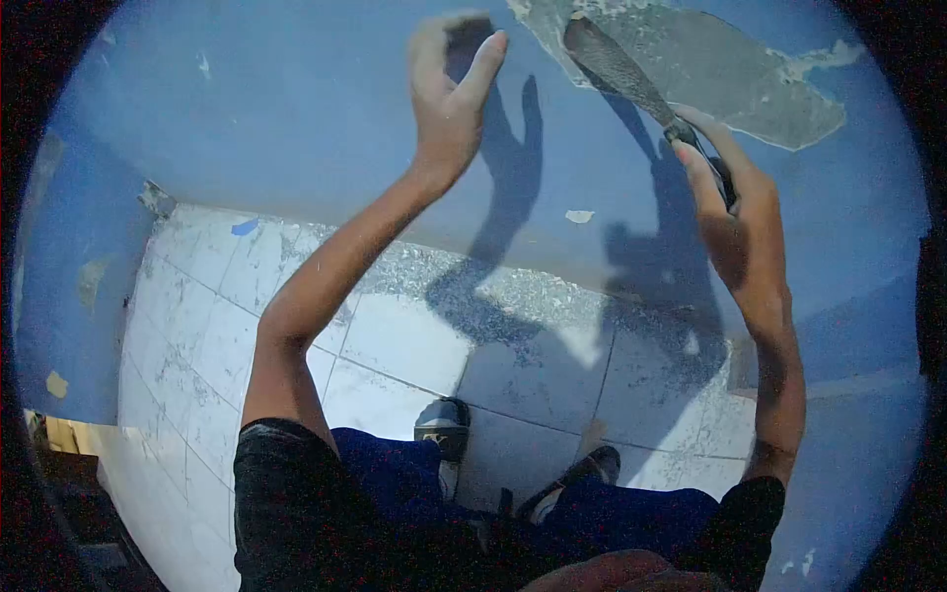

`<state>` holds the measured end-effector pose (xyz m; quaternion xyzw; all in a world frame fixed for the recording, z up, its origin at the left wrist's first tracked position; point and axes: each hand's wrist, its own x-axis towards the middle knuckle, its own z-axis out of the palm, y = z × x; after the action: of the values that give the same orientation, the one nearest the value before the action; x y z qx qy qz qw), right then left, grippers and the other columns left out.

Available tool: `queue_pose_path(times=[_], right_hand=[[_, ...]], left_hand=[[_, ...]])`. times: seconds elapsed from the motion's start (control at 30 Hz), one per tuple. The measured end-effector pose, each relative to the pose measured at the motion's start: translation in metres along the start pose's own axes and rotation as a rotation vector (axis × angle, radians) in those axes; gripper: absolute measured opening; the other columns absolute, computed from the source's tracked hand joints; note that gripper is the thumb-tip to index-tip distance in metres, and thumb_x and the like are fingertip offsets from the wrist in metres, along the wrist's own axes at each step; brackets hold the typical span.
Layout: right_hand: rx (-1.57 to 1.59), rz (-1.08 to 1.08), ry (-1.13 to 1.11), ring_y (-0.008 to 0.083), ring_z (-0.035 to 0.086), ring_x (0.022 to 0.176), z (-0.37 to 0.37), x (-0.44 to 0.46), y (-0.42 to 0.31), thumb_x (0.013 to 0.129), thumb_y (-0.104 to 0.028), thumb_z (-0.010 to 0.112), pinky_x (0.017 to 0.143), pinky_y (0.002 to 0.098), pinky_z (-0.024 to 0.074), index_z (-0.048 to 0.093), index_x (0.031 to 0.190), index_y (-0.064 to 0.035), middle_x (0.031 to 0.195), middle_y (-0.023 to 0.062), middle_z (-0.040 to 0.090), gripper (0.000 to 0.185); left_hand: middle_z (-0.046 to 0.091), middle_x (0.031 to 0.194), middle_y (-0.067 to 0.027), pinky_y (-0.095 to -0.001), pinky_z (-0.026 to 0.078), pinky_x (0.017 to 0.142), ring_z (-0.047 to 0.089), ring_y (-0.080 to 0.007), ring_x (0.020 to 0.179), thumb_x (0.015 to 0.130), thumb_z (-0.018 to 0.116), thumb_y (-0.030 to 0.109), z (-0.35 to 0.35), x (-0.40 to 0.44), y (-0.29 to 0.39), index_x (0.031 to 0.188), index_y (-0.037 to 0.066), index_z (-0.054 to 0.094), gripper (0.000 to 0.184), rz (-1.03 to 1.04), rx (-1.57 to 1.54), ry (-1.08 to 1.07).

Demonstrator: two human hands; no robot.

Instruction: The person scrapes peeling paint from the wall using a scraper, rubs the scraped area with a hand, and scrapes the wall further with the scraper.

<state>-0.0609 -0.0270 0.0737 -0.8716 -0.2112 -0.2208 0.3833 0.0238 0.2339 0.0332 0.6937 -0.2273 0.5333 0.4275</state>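
My right hand (742,212) is closed around the dark handle of a putty knife (619,69). Its tapered, dirt-smeared blade points up and left, over the edge of a bare grey patch (735,84) where the blue paint has come off the wall (326,118). From this angle I cannot tell whether the blade touches the wall. Left of the tool, my left hand (449,94) is raised near the wall, thumb apart from its curved fingers, holding nothing. Some of its fingertips are hidden behind the hand.
White tiles (404,335) cover the floor, with crumbs and dust (395,266) along the wall's foot. Paint flakes (244,227) lie about. A side wall (74,296) stands at left, with dark objects (84,483) below it. My sandalled feet (442,429) are on the tiles.
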Motion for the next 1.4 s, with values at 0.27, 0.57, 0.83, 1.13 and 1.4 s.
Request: queue_pose_path(times=[0.27,0.57,0.83,1.13,1.4], right_hand=[[-0.266,-0.117,-0.041,0.0188,0.064,0.081,0.008,0.005,-0.023,0.093,-0.02,0.054,0.075,0.0288,0.0489,0.057,0.124,-0.005,0.099,0.0167,0.068,0.034],[-0.253,-0.084,0.032,0.0297,0.067,0.079,0.01,0.003,-0.026,0.092,-0.016,0.055,0.072,0.0329,0.0485,0.059,0.119,-0.0057,0.095,0.0256,0.063,0.03],[-0.219,-0.117,0.023,0.0177,0.065,0.07,0.039,0.008,-0.024,0.092,-0.013,0.053,0.064,0.0296,0.0483,0.058,0.119,-0.0037,0.085,0.0224,0.064,0.029],[-0.349,-0.06,0.041,0.0144,0.061,0.065,0.031,-0.004,-0.022,0.093,-0.012,0.051,0.061,0.0293,0.0472,0.056,0.12,-0.0026,0.079,0.0187,0.063,0.029],[-0.316,-0.132,0.037,0.0121,0.058,0.062,0.054,0.008,-0.002,0.095,-0.014,0.05,0.057,0.029,0.046,0.053,0.122,-0.0053,0.073,0.014,0.062,0.029]], left_hand=[[-0.006,0.152,-0.0245,-0.0564,0.001,0.111,-0.008,-0.0401,0.14,0.072,0.063,0.067,-0.007,0.007,-0.019,0.145,-0.004,0.001,0.12,0.28,0.605,-0.327],[0.004,0.151,-0.026,-0.0575,0.004,0.111,0.001,-0.0389,0.141,0.073,0.06,0.069,0.002,-0.005,-0.024,0.145,-0.004,0.008,0.115,0.271,0.594,-0.272],[0.005,0.151,-0.0245,-0.0568,0.006,0.111,0.002,-0.038,0.141,0.075,0.058,0.067,0.003,-0.006,-0.029,0.146,-0.002,0.008,0.111,0.301,0.536,-0.22],[0.006,0.151,-0.0257,-0.0568,0.007,0.112,0.002,-0.039,0.141,0.08,0.058,0.06,0.011,-0.024,-0.034,0.145,-0.004,0.012,0.102,0.282,0.509,-0.228],[0.003,0.151,-0.0253,-0.0557,0.005,0.112,0.001,-0.0386,0.141,0.084,0.057,0.055,0.017,-0.027,-0.029,0.145,-0.003,0.011,0.096,0.25,0.468,-0.23]])
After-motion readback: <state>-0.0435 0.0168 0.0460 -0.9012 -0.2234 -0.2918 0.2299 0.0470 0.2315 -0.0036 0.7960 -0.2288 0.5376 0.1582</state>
